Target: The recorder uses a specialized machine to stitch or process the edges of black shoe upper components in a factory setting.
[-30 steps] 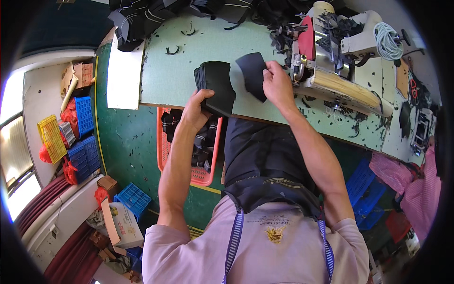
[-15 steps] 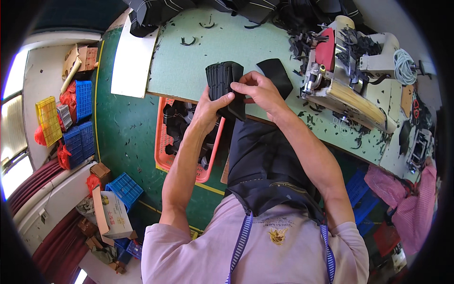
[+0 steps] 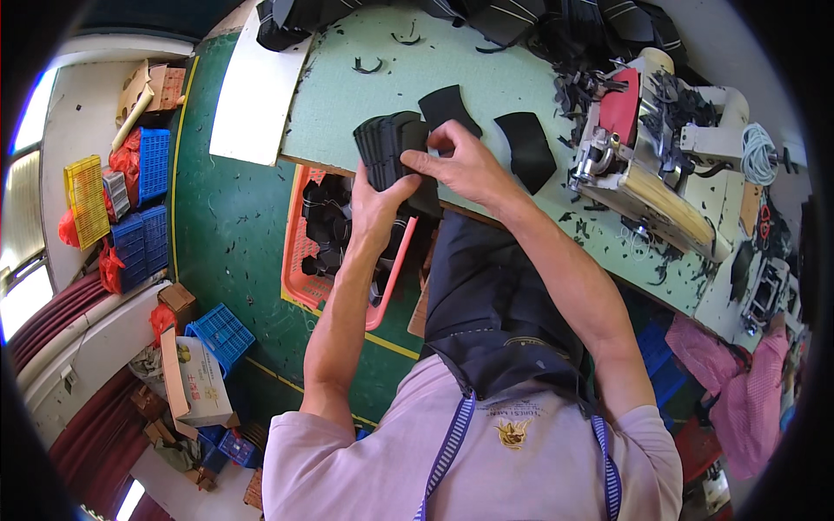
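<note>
My left hand is wrapped round the lower left side of a thick stack of black, curved-edged sheet pieces, its thumb across the near face. The stack is held up at the table's near edge, its layers fanned. My right hand is closed at the stack's right edge, thumb and forefinger pinching there; which layers lie between them is hidden. Just beyond the right fingers lies one loose black piece on the table, and a second black piece lies farther right.
The pale green table is strewn with black scraps. A machine heaped with trimmings stands at the right. Black pieces are piled along the far edge. Below the table's left end, an orange basket holds black pieces.
A loose black piece now lies on the table beyond my right hand, beside the one there before. The stack has shifted slightly left with both hands, and its layers are more fanned.
</note>
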`<state>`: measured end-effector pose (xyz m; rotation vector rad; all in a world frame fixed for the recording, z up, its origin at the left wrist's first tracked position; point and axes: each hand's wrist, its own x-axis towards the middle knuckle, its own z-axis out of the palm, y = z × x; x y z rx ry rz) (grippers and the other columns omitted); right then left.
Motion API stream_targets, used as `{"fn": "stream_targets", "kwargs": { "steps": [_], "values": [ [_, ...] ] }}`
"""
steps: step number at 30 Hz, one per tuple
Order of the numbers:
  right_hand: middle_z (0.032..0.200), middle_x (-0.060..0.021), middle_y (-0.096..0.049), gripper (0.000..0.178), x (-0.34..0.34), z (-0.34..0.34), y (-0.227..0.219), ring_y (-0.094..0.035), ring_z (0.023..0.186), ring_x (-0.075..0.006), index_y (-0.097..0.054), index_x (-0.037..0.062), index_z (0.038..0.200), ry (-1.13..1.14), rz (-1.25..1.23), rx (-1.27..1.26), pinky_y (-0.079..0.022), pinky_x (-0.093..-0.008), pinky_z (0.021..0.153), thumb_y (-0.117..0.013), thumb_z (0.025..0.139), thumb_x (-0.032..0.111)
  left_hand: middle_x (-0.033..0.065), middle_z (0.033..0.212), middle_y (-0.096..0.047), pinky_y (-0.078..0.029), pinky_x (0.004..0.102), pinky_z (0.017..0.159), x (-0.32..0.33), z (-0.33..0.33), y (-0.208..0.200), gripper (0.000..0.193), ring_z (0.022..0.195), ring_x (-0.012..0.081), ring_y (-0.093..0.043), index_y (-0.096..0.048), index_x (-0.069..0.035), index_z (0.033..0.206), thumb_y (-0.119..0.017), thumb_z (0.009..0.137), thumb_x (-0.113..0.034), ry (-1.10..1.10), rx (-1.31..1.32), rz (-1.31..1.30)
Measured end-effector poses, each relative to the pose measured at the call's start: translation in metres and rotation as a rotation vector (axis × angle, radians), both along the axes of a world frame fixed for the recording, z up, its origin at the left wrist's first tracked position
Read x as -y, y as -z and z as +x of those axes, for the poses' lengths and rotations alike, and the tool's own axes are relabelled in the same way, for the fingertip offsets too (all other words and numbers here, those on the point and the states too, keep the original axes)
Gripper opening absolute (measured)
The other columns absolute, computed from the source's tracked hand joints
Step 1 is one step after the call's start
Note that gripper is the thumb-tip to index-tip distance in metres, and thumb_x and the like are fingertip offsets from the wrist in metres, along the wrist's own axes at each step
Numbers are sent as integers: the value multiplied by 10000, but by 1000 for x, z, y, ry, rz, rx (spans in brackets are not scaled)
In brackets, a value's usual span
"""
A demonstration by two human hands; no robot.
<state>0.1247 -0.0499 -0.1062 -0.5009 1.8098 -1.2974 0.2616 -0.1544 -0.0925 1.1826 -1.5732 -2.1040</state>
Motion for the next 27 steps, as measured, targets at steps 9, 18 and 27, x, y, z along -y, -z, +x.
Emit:
{"fn": "stream_targets", "kwargs": {
  "steps": [9, 18, 27],
  "values": [
    [976, -58, -664, 321, -38, -10, -24, -605, 926, -167, -655, 25, 968, 195, -90, 431, -487, -319, 795, -770, 831, 291, 132, 1117, -652, -563, 350, 874, -18, -15, -1, 567, 989, 214, -669, -464, 8, 1296, -777, 826, -44, 25, -84, 284],
    [982, -205, -657, 394, -83, -45, 4, -624, 894, -390, -613, -34, 1100, 333, 255, -955, -490, -465, 843, -645, 891, 298, 171, 1126, -655, -569, 459, 898, -17, -30, 10, 383, 999, 297, -682, -557, 32, 1220, -618, 853, -59, -22, -237, 470],
    [857, -132, -675, 323, -37, 14, 5, -672, 760, -273, -679, -1, 966, 335, -27, -455, -532, -378, 728, -787, 814, 262, 107, 1162, -664, -555, 424, 909, -21, -24, 15, 396, 1056, 249, -666, -581, -27, 1252, -654, 890, -172, -122, -252, 517]
  ]
}}
